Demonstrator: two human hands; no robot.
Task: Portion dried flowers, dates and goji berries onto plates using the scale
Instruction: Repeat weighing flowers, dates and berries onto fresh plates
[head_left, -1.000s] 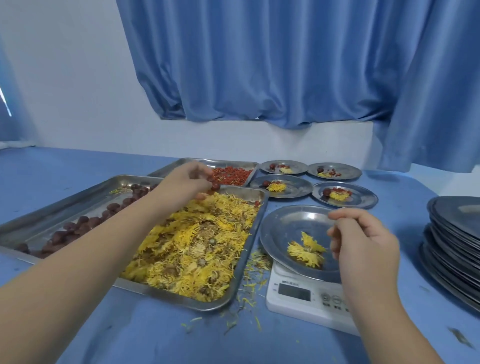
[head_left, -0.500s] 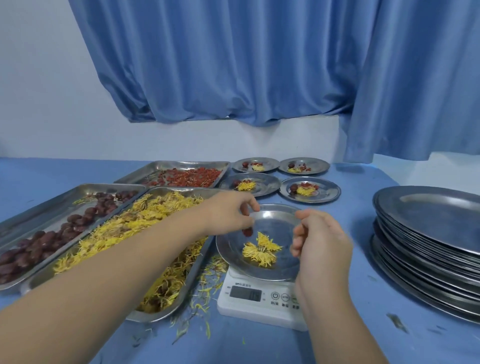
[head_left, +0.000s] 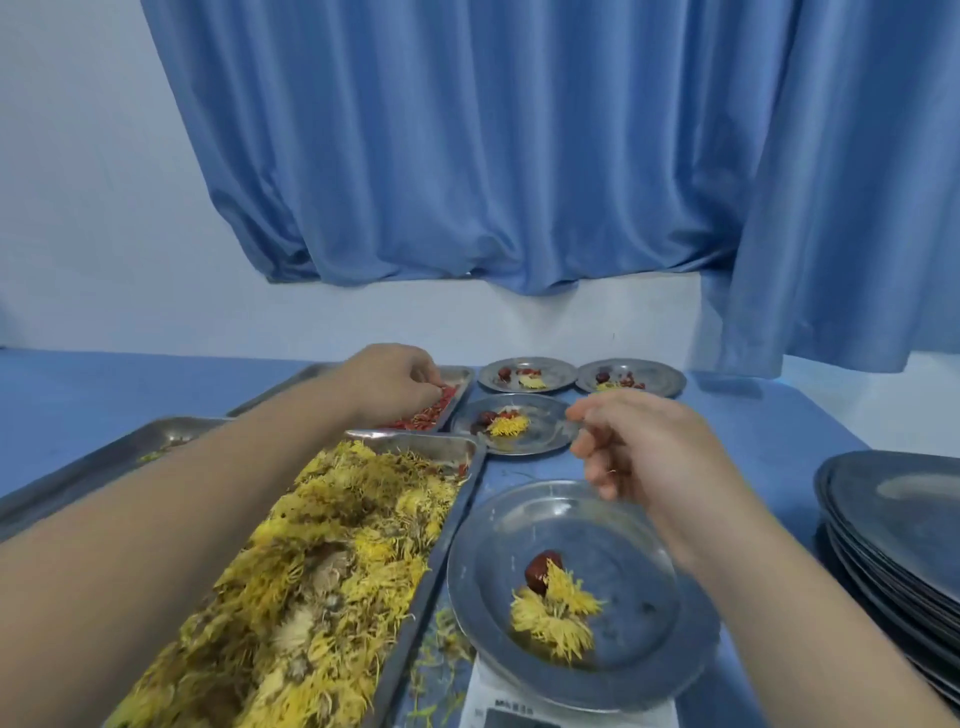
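Observation:
My left hand (head_left: 395, 384) reaches into the far tray of red goji berries (head_left: 434, 410), its fingertips curled down and pinching at them. My right hand (head_left: 639, 447) hovers above the far rim of the steel plate (head_left: 654, 654) on the white scale (head_left: 493, 701), fingers loosely curled and holding nothing. On that plate lie one dark red date (head_left: 543, 569) and a yellow dried flower (head_left: 556, 616). The long tray of dried flowers (head_left: 332, 561) lies under my left forearm, just left of the scale.
Three filled plates (head_left: 511, 423) (head_left: 527, 374) (head_left: 631, 376) stand behind the scale. A stack of steel plates (head_left: 893, 525) stands at the right edge. The date tray (head_left: 119, 452) is at the left, mostly hidden by my arm. Loose petals lie beside the scale.
My left hand dropped a date on the scale plate, then moved back and left to the goji tray. The right hand stayed hovering over the plate. The camera moved closer.

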